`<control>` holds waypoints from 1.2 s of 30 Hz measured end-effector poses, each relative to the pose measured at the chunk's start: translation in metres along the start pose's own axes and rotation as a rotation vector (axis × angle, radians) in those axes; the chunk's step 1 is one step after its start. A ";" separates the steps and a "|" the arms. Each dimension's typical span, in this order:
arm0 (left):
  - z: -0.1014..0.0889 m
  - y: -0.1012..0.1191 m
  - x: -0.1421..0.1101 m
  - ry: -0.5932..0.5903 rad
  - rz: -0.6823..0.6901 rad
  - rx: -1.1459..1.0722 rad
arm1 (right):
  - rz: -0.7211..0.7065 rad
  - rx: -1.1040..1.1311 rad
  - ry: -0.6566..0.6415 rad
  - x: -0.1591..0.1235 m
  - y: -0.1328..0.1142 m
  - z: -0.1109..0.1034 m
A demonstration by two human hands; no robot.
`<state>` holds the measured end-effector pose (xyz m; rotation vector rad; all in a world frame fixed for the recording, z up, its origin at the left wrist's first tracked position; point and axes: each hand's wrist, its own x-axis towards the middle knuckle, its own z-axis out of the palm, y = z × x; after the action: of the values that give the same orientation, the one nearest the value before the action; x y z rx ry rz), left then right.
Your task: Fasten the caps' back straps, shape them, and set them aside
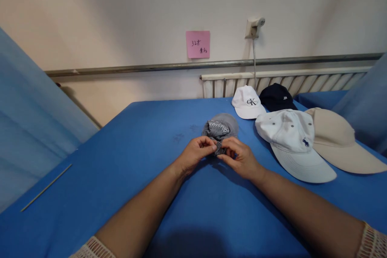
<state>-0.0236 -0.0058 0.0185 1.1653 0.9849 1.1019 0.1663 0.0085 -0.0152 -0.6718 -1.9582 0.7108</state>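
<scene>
A grey cap [221, 127] with white lettering lies at the middle of the blue table [136, 157], its back towards me. My left hand [196, 153] and my right hand [238, 156] meet at the cap's near edge. Both pinch its back strap [220, 146] between fingers and thumb. The strap itself is mostly covered by my fingers.
Several other caps lie to the right: a white one with a black logo [248, 102], a navy one [276, 96], a white one with a small dark emblem [294, 143] and a beige one [338, 141]. A thin stick [46, 187] lies at the left. A pink note [197, 44] hangs on the wall.
</scene>
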 end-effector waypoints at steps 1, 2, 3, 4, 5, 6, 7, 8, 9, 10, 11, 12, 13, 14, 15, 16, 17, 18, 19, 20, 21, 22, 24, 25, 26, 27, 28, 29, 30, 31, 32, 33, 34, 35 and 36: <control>0.000 0.001 0.000 0.017 0.019 0.014 | 0.014 0.008 0.005 0.000 0.000 0.000; 0.001 0.002 0.000 0.033 0.036 0.030 | 0.029 0.007 0.010 0.000 0.001 0.000; 0.002 0.003 -0.001 0.044 0.048 0.046 | 0.042 -0.001 0.014 0.000 0.001 0.000; 0.002 0.005 -0.001 0.051 0.056 0.059 | 0.051 -0.013 0.019 0.000 0.001 0.000; 0.003 0.006 -0.002 0.052 0.059 0.065 | 0.054 -0.024 0.019 0.000 0.001 0.000; 0.005 0.006 -0.002 0.050 0.060 0.065 | 0.054 -0.030 0.018 0.000 0.001 0.000; 0.006 0.007 -0.003 0.049 0.063 0.062 | 0.053 -0.031 0.019 0.000 0.001 0.001; 0.007 0.008 -0.004 0.050 0.068 0.059 | 0.054 -0.030 0.022 0.000 0.001 0.001; 0.008 0.008 -0.004 0.052 0.075 0.060 | 0.056 -0.029 0.028 -0.001 0.001 0.001; 0.008 0.008 -0.004 0.051 0.079 0.069 | 0.062 -0.030 0.034 -0.001 0.002 0.001; 0.009 0.008 -0.005 0.046 0.083 0.085 | 0.071 -0.032 0.040 -0.001 0.002 0.001; 0.009 0.008 -0.005 0.033 0.090 0.104 | 0.080 -0.033 0.047 -0.001 0.002 0.001; 0.008 0.008 -0.005 0.013 0.099 0.125 | 0.089 -0.034 0.052 -0.001 0.002 0.001; 0.007 0.008 -0.005 -0.008 0.109 0.146 | 0.093 -0.035 0.056 -0.001 0.002 0.001; 0.007 0.008 -0.006 -0.028 0.118 0.166 | 0.094 -0.035 0.057 -0.001 0.002 0.001; 0.006 0.008 -0.006 -0.042 0.125 0.185 | 0.090 -0.037 0.057 -0.001 0.002 0.001; 0.005 0.009 -0.006 -0.051 0.126 0.204 | 0.083 -0.041 0.055 0.000 0.001 0.000; 0.004 0.008 -0.006 -0.055 0.120 0.221 | 0.074 -0.044 0.051 0.000 0.001 0.000; 0.004 0.008 -0.005 -0.056 0.111 0.236 | 0.066 -0.045 0.047 0.000 0.000 0.000; 0.003 0.008 -0.005 -0.057 0.102 0.247 | 0.059 -0.045 0.043 0.000 0.000 0.000; 0.003 0.007 -0.005 -0.057 0.094 0.253 | 0.054 -0.041 0.038 0.000 0.000 -0.001; 0.003 0.007 -0.005 -0.055 0.086 0.253 | 0.049 -0.036 0.032 0.000 0.000 0.000; 0.003 0.005 -0.004 -0.052 0.071 0.249 | 0.039 -0.025 0.019 0.000 0.000 0.000; 0.003 0.005 -0.004 -0.049 0.065 0.249 | 0.034 -0.024 0.011 0.000 0.000 0.000; 0.004 0.005 -0.004 -0.045 0.059 0.252 | 0.026 -0.025 0.005 0.000 0.000 0.000; 0.004 0.004 -0.004 -0.039 0.055 0.256 | 0.018 -0.028 0.001 0.000 0.000 0.000; 0.004 0.004 -0.004 -0.031 0.054 0.262 | 0.012 -0.033 -0.002 -0.001 -0.001 0.000; 0.004 0.004 -0.004 -0.022 0.056 0.269 | 0.008 -0.037 -0.004 -0.001 -0.001 0.000; 0.004 0.004 -0.004 -0.014 0.063 0.279 | 0.005 -0.042 -0.006 0.000 -0.001 -0.001; 0.004 0.005 -0.004 -0.008 0.074 0.291 | 0.001 -0.048 -0.006 0.000 -0.001 -0.001; 0.004 0.005 -0.004 -0.006 0.088 0.308 | -0.003 -0.056 -0.008 0.000 -0.001 -0.001; 0.005 0.005 -0.003 -0.007 0.105 0.330 | -0.009 -0.064 -0.012 0.000 -0.001 -0.001; 0.005 0.005 -0.003 -0.007 0.124 0.355 | -0.017 -0.072 -0.015 -0.001 0.000 -0.001; 0.005 0.005 -0.003 -0.006 0.143 0.380 | -0.026 -0.077 -0.018 -0.001 0.000 0.000; 0.005 0.005 -0.003 -0.004 0.161 0.403 | -0.034 -0.079 -0.022 -0.001 0.001 0.000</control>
<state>-0.0201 -0.0091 0.0244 1.5941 1.1594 1.0526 0.1670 0.0086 -0.0164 -0.6790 -2.0219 0.6259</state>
